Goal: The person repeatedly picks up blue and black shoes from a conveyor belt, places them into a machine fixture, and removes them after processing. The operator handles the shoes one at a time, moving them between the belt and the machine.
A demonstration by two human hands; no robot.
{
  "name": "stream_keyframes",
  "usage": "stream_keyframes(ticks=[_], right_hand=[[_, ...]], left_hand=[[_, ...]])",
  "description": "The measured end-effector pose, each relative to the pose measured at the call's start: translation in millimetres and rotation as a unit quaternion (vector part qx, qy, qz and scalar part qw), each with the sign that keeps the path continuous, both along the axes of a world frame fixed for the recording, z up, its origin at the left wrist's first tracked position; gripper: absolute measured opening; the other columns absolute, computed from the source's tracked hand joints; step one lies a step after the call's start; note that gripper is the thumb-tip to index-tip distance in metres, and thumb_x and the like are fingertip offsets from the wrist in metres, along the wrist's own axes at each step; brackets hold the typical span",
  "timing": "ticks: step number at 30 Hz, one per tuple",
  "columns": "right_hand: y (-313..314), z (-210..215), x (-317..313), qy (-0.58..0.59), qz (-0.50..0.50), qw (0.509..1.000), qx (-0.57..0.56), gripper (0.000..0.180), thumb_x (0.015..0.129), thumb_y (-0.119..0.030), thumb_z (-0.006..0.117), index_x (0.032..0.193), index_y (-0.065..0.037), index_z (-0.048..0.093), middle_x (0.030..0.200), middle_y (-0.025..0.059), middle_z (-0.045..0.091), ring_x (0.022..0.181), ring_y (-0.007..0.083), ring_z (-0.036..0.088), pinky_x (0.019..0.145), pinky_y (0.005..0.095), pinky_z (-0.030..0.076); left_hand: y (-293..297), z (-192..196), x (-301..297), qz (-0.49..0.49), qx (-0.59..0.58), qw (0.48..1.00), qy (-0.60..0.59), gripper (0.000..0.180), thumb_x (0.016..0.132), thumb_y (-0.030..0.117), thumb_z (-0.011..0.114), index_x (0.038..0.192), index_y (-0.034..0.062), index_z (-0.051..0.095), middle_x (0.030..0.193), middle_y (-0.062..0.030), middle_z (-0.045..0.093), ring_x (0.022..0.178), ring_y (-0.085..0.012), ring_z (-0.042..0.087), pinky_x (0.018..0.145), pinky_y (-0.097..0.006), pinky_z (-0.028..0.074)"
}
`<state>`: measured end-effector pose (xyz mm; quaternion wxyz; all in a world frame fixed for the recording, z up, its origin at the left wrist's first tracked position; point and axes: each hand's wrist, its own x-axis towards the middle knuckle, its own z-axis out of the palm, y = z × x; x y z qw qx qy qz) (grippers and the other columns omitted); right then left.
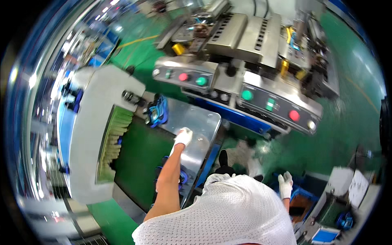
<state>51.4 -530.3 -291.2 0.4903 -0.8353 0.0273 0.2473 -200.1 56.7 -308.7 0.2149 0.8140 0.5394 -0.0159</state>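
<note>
Steel tray [204, 122], flat and shiny, lies right under my left grip [183, 136]: my white-gloved left hand rests on its near-left part, fingers bunched loosely, with nothing pinched between them that I can make out. My bare left forearm reaches up to it from the lower edge of the view.

Just beyond the tray's far-left corner sits a tangle of blue looped parts [156, 112]. A second bunch of blue parts [181, 175] lies below my forearm, partly hidden by the arm, so I cannot tell its shape. To the left of the tray is a dark green belt [139, 163], and left of that a white machine housing [87, 134] with a row of pale green bristles along its inner edge.

My right grip [285, 184], also in a white glove, hangs low at my right side, well apart from the tray, fingers slightly spread and holding nothing, above a blue crate [304, 196] whose contents are too dark to read.

Past the tray stands a steel control panel [245, 92] with red and green buttons. My white mesh shirt [228, 212] covers the bottom of the view. The floor [347, 122] is green.
</note>
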Motion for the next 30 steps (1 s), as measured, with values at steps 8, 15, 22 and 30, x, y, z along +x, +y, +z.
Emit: stream_keyframes(ticks=[8,15,22,30], right_hand=[[89.7,-4.6,26.2,-0.004,0.196,0.925,-0.324,0.067,0.088,-0.031,0.076,0.14,0.004,0.052,0.136,0.0215,0.059,0.123,0.0292,0.058,0.106,0.0388,0.046],[156.2,43.9,8.4,0.035,0.231,0.905,-0.357,0.058,0.084,-0.029,0.078,0.133,-0.002,0.06,0.119,0.0162,0.07,0.098,0.0277,0.069,0.081,0.0386,0.057],[168.9,122.9,-2.0,0.251,0.02,0.933,-0.259,0.04,0.105,-0.034,0.052,0.142,-0.018,0.05,0.118,0.0123,0.065,0.098,0.0306,0.062,0.069,0.0426,0.055],[137.3,148.9,-9.8,0.255,0.072,0.861,-0.433,0.03,0.101,-0.03,0.056,0.127,-0.015,0.059,0.105,0.0129,0.065,0.087,0.0306,0.058,0.077,0.0445,0.049]], left_hand=[[115.6,15.2,-222.3,0.21,0.095,0.973,0.006,0.023,0.088,0.015,0.065,0.11,0.0184,0.069,0.113,-0.0101,0.071,0.109,-0.0338,0.066,0.091,-0.05,0.052],[238.2,-84.2,-317.1,0.152,0.265,0.952,0.015,0.032,0.088,0.006,0.055,0.118,0.0124,0.064,0.127,-0.0144,0.062,0.126,-0.0382,0.052,0.109,-0.053,0.039],[450.4,-70.4,-531.1,0.339,0.235,0.9,0.144,0.033,0.092,0.031,0.056,0.092,0.0022,0.073,0.094,-0.0202,0.073,0.092,-0.0419,0.069,0.08,-0.053,0.055],[481.5,-99.6,-590.8,0.308,0.014,0.915,0.259,0.041,0.088,0.042,0.064,0.098,0.0032,0.071,0.097,-0.0219,0.072,0.093,-0.0416,0.068,0.082,-0.053,0.054]])
